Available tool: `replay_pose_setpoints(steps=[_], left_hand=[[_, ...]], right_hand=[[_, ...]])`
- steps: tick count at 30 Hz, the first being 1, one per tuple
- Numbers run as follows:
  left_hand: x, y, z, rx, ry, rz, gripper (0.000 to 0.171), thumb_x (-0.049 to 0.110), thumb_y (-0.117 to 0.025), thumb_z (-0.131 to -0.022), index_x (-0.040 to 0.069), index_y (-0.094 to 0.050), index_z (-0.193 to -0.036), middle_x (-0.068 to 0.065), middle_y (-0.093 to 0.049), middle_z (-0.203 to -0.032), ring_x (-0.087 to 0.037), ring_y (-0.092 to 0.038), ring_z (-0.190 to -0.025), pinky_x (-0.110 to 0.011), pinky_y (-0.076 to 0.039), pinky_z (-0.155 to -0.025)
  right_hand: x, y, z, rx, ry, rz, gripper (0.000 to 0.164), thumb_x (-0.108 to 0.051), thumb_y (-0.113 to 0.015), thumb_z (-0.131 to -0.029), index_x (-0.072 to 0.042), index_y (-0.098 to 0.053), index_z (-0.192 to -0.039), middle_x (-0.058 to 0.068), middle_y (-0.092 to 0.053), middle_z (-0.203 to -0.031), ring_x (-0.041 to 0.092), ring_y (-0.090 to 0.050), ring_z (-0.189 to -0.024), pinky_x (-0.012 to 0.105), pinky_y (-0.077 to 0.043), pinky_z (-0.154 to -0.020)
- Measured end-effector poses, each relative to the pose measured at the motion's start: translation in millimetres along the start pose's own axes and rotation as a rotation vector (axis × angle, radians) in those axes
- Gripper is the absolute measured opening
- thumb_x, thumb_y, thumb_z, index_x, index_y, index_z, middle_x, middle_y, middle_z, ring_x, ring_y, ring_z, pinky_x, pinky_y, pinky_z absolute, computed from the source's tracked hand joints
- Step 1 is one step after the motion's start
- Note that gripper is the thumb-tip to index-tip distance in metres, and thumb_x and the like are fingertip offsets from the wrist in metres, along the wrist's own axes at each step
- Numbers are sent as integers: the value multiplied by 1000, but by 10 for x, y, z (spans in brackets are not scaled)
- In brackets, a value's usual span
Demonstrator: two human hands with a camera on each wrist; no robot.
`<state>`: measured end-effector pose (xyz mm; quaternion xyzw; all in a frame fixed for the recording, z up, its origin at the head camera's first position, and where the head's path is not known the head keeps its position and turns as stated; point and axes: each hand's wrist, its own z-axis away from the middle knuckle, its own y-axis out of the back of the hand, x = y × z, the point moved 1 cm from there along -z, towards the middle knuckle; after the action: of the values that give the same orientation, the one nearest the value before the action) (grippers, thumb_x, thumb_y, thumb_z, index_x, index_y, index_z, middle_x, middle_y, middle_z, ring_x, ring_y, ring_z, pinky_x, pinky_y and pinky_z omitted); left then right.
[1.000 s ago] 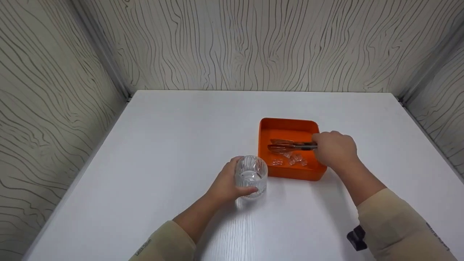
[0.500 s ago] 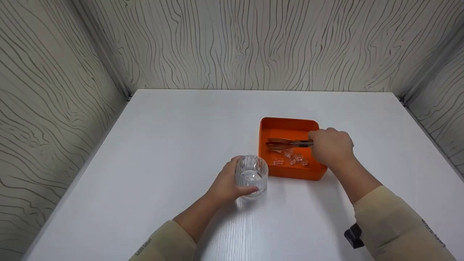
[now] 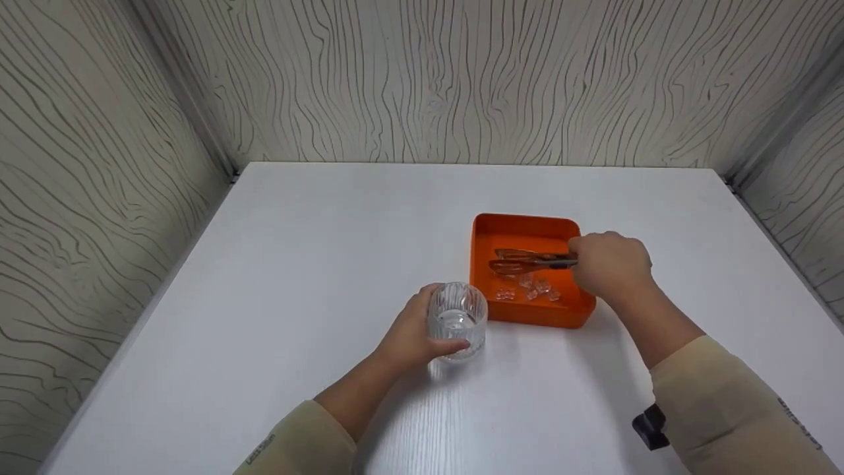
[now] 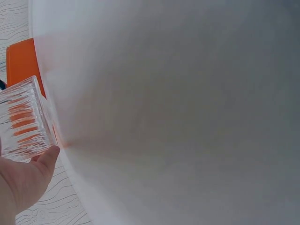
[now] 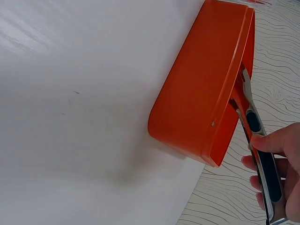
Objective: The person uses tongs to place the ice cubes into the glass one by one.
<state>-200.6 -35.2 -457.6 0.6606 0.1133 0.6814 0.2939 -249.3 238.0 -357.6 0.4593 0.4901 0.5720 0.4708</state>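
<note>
My left hand [image 3: 410,335] holds a ribbed clear drinking glass [image 3: 459,301], thumb across its near side. Some clear content shows low inside; what it is I cannot tell. In the left wrist view the fingers curve around the glass [image 4: 22,119]. Metal tongs [image 3: 517,266] with dark grip inlays are in my right hand [image 3: 611,265], over an orange box [image 3: 535,317]. Their two ends stand a little apart above the box floor, with nothing clearly seen between them. Several clear ice-like cubes [image 3: 542,287] lie near the box's front side. The right wrist view shows thumb and fingers around the tongs [image 5: 267,169].
A white table [image 3: 316,251] carries the box and the glass. The box stands just right of and behind the glass. Wood-grain panels [image 3: 422,79] rise at the back and both sides. A black object [image 3: 651,427] shows beside the right sleeve.
The right hand and tongs shifted slightly left, then back right. The tong ends drew closer together half a second ago and now stand wider apart. The left hand and glass have stayed in place.
</note>
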Motion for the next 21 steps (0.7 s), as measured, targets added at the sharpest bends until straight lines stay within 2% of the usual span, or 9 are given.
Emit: replay_pose_setpoints(steps=[5,11,18,21], left_hand=[[-8,4,1,-1,1,-8,95,39,-84,-60,28,-30,-137,7,-44,-128,-16,-44,-116,-43,-39,-99],[-1,4,7,-3,-4,-12,94,38,-84,-60,28,-30,-136,6,-45,-128,-17,-45,-116,-44,-39,-99],[1,8,-2,-4,0,-12,94,37,-84,-60,27,-30,-137,5,-45,-129,-18,-45,-118,-44,-38,-100],[2,11,-3,-4,-7,-11,94,36,-84,-60,26,-30,-137,5,-45,-129,-18,-45,-118,-43,-38,-100]], right_hand=[[-84,5,-28,17,23,53,20,-10,-60,-80,-8,-63,-100,9,-58,-76,26,-50,-69,39,-46,-52],[-146,6,-48,54,54,124,20,-9,-61,-80,-9,-65,-100,9,-56,-71,26,-50,-66,41,-47,-49],[-142,8,-57,71,62,146,20,-10,-61,-80,-9,-65,-100,9,-56,-69,26,-50,-65,45,-47,-46],[-131,14,-50,60,49,139,24,-10,-61,-80,-9,-64,-104,10,-57,-72,26,-50,-66,42,-47,-47]])
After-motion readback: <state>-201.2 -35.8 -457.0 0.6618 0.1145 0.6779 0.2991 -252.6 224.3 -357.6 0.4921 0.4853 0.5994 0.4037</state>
